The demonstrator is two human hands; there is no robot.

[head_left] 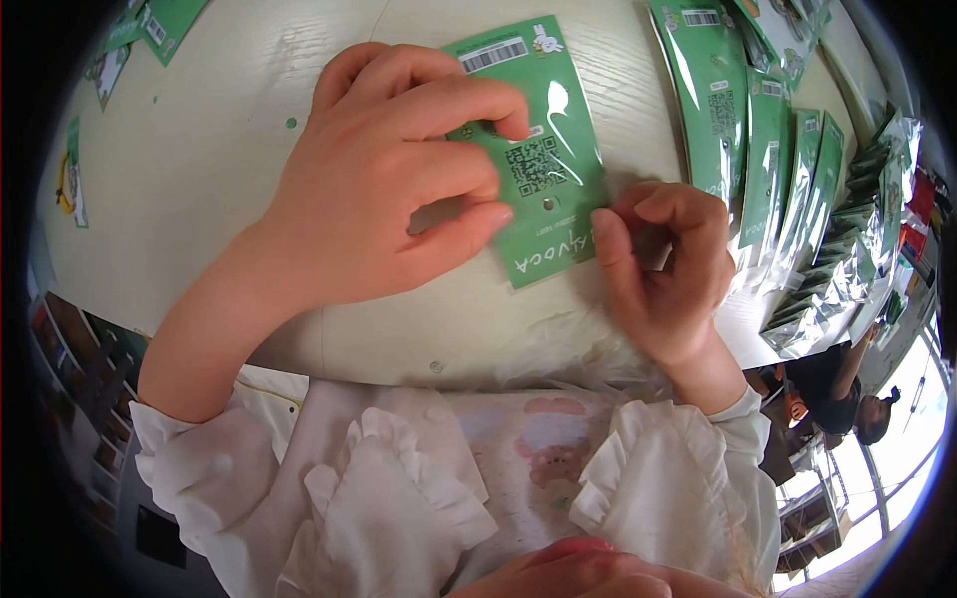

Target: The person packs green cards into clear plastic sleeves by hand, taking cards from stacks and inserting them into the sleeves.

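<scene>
A flat green packet [558, 110] in clear, shiny film lies on the table in front of me, with a barcode, a square code and a small hole. My left hand [389, 174] reaches over its left side. Its fingers are bent and apart, the fingertips on or just above the packet, the thumb by the left edge. At the lower right edge is my right hand [668, 264], its fingers curled in and its thumb tip against the packet's edge. Whether anything is pinched between those fingers is hidden.
More green packets [703, 100] lie in overlapping rows on the right, beside a long stack of film-wrapped packets [847, 259]. Others lie at the far left [169, 30]. Crumpled clear film [588, 354] is by the near table edge. A person [832, 394] is beyond on the right.
</scene>
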